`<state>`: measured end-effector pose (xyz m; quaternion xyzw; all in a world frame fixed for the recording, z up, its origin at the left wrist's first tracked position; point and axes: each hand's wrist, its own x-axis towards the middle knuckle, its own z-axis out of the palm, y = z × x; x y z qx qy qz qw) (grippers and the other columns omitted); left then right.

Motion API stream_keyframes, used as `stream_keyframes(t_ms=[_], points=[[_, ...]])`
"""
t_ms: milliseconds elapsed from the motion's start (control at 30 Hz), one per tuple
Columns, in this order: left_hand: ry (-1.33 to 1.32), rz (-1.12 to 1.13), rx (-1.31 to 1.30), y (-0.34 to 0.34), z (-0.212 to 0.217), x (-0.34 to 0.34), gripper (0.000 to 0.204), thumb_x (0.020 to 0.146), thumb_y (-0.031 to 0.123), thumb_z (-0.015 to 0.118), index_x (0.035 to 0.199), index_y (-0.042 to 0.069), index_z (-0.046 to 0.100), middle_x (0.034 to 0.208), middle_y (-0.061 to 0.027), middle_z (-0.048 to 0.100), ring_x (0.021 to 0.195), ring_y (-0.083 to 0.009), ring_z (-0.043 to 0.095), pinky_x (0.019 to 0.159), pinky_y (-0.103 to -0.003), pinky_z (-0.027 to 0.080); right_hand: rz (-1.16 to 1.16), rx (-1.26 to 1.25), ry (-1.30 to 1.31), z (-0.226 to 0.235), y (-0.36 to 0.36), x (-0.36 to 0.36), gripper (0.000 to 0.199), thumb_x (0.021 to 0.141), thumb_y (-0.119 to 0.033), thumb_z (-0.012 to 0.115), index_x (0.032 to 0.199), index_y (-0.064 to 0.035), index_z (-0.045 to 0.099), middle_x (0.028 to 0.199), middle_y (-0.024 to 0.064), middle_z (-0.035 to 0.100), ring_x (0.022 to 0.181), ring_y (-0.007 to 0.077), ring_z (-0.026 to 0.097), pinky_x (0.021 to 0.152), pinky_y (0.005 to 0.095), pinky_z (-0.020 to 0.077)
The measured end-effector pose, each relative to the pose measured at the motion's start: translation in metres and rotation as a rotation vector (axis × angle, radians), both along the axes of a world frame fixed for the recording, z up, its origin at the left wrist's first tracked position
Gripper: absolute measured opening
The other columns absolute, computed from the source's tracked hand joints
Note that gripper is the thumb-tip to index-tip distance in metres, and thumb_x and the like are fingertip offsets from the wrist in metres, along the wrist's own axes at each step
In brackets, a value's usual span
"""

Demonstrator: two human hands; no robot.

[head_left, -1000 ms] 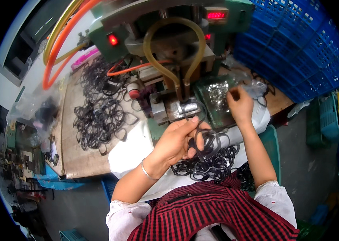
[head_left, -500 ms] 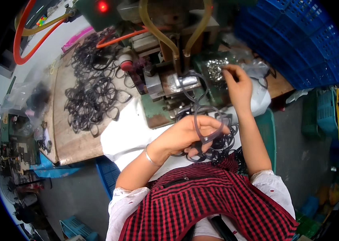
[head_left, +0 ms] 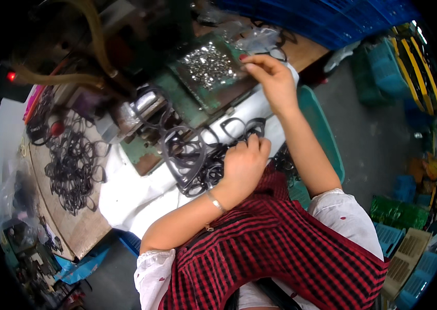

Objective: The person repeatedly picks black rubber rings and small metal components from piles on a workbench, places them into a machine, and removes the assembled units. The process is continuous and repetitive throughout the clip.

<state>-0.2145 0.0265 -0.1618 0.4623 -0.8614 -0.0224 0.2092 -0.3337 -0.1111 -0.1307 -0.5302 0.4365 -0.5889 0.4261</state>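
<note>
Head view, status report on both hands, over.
Left hand gripping a black frame piece over the black pile. Right hand pinching at the tray of small silver parts. Nothing between the hands.

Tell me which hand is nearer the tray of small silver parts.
Right. The right hand reaches the edge of the tray of small silver parts; the left hand is lower, on the black frames.

This is a small factory workshop. A green press machine (head_left: 141,62) with hoses and a red lamp (head_left: 11,76) fills the upper left, black frame parts (head_left: 71,160) lie heaped on the wooden bench at left, and blue crates (head_left: 332,18) stack along the top right.
</note>
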Motion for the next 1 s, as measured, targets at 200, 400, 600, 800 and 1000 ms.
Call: stream_keyframes(t_ms=[200,400,600,800,1000], points=[[0.173,0.019,0.041,-0.008,-0.006,0.023,0.018,0.075,0.010,0.067,0.091,0.006,0.061,0.086,-0.0114,0.058,0.071,-0.0259,0.063,0.060,-0.038,0.052,0.254,-0.076,0.145,0.059,0.014,0.062,0.014,0.085,-0.005,0.073,0.099,-0.0025,0.074,0.091,0.0041,0.073,0.085,0.0114,0.066,0.079,0.0250,0.0507],[0.453,-0.357,0.772,0.038,0.098,0.126,0.014,0.084,0.001,0.062,0.098,0.002,0.061,0.092,-0.0155,0.061,0.087,-0.0369,0.063,0.075,-0.042,0.053,0.386,-0.149,0.019,0.083,0.008,0.136,0.041,0.082,-0.003,0.070,0.121,0.0036,0.060,0.092,0.0104,0.072,0.088,0.0158,0.069,0.082,0.0287,0.0518],[1.128,0.080,-0.225,0.003,0.183,0.203,0.028,0.081,-0.011,0.070,0.107,-0.005,0.065,0.108,-0.0182,0.068,0.095,-0.0269,0.070,0.082,-0.036,0.057,0.438,0.036,-0.172,0.085,0.018,0.148,0.053,0.081,-0.001,0.071,0.129,0.0062,0.050,0.091,0.0083,0.071,0.089,0.0123,0.064,0.083,0.0257,0.0486],[1.262,0.109,-0.225,-0.036,0.185,0.219,0.020,0.089,-0.007,0.066,0.108,-0.006,0.061,0.109,-0.0180,0.068,0.096,-0.0251,0.071,0.090,-0.036,0.058,0.410,0.118,-0.296,0.091,0.032,0.152,0.050,0.083,0.001,0.069,0.128,0.0081,0.048,0.090,0.0063,0.069,0.088,0.0097,0.061,0.081,0.0227,0.0471],[1.252,0.170,-0.123,-0.019,0.190,0.207,0.018,0.095,0.009,0.062,0.106,-0.004,0.061,0.097,-0.0177,0.069,0.078,-0.0190,0.069,0.076,-0.029,0.057,0.395,0.065,-0.120,0.101,0.048,0.144,0.054,0.086,-0.001,0.068,0.135,0.0055,0.045,0.106,0.0106,0.070,0.102,0.0146,0.063,0.093,0.0280,0.0471]])
